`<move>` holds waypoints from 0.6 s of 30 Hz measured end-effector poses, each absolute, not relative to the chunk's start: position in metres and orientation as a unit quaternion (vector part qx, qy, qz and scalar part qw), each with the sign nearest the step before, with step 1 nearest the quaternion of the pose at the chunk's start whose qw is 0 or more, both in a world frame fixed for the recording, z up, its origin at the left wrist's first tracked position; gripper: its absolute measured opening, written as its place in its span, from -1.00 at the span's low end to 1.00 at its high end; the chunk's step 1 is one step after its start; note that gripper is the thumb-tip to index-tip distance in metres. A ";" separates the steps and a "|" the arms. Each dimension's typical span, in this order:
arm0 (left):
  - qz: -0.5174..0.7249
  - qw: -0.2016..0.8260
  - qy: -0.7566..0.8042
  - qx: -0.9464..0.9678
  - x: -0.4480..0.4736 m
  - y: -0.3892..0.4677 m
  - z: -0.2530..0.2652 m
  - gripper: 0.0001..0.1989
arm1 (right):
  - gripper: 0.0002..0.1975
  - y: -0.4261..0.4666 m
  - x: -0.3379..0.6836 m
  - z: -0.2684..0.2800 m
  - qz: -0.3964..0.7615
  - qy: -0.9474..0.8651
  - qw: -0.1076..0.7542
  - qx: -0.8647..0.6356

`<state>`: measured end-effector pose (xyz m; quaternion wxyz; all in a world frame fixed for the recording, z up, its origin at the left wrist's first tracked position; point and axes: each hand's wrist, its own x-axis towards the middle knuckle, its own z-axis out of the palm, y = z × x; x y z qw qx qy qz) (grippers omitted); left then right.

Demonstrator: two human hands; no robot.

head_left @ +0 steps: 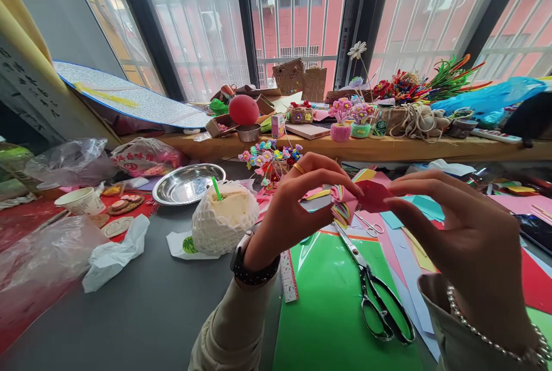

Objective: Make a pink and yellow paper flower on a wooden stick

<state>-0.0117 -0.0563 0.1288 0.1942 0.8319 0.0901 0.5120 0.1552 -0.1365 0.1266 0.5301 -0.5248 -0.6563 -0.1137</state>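
My left hand point(302, 204) pinches a small bundle of folded coloured paper point(344, 204), with pink, yellow and white layers showing at its edge. Between finger and thumb of my right hand point(461, 227) is a red paper piece point(374, 195); its left end meets the bundle, and I cannot tell whether the two are joined. Both hands are raised above a glossy green sheet point(328, 308). On that sheet lie large black-handled scissors point(375, 285), blades pointing away. A smaller pair of scissors point(371, 226) rests just behind them.
A white woven basket point(224, 221) with a green straw stands left of my left hand, before a steel plate point(188, 184). A ruler point(288, 276) lies at the green sheet's left edge. Coloured papers point(425, 210) spread out on the right. Craft flowers point(269, 161) stand near the crowded windowsill.
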 end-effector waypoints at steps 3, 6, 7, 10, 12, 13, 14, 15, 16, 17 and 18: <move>0.514 0.175 0.098 0.834 -0.010 -0.057 0.128 -0.88 | -0.88 -0.135 0.154 0.126 -0.121 -0.656 0.523 -0.531; 0.518 0.168 0.103 0.832 -0.009 -0.059 0.128 -0.90 | -0.88 -0.135 0.154 0.125 -0.124 -0.651 0.521 -0.538; 0.518 0.167 0.106 0.832 -0.009 -0.059 0.128 -0.91 | -0.88 -0.135 0.155 0.125 -0.125 -0.650 0.521 -0.539; 0.518 0.173 0.106 0.831 -0.009 -0.061 0.129 -0.91 | -0.88 -0.135 0.155 0.125 -0.123 -0.651 0.519 -0.541; 0.518 0.193 0.107 0.826 -0.010 -0.061 0.130 -0.91 | -0.88 -0.135 0.154 0.125 -0.114 -0.652 0.524 -0.536; 0.518 0.213 0.114 0.820 -0.010 -0.060 0.130 -0.91 | -0.87 -0.136 0.155 0.125 -0.107 -0.650 0.530 -0.534; 0.517 0.243 0.124 0.811 -0.010 -0.058 0.129 -0.91 | -0.85 -0.135 0.155 0.125 -0.098 -0.646 0.536 -0.534; 0.513 0.283 0.139 0.799 -0.009 -0.055 0.128 -0.91 | -0.83 -0.135 0.156 0.125 -0.090 -0.641 0.541 -0.537; 0.510 0.334 0.146 0.779 -0.008 -0.051 0.126 -0.90 | -0.81 -0.134 0.158 0.125 -0.082 -0.637 0.543 -0.541; 0.493 0.402 0.146 0.758 -0.006 -0.046 0.123 -0.89 | -0.78 -0.132 0.159 0.125 -0.074 -0.635 0.542 -0.546; 0.475 0.468 0.146 0.731 -0.004 -0.040 0.118 -0.87 | -0.78 -0.129 0.162 0.124 -0.066 -0.635 0.537 -0.552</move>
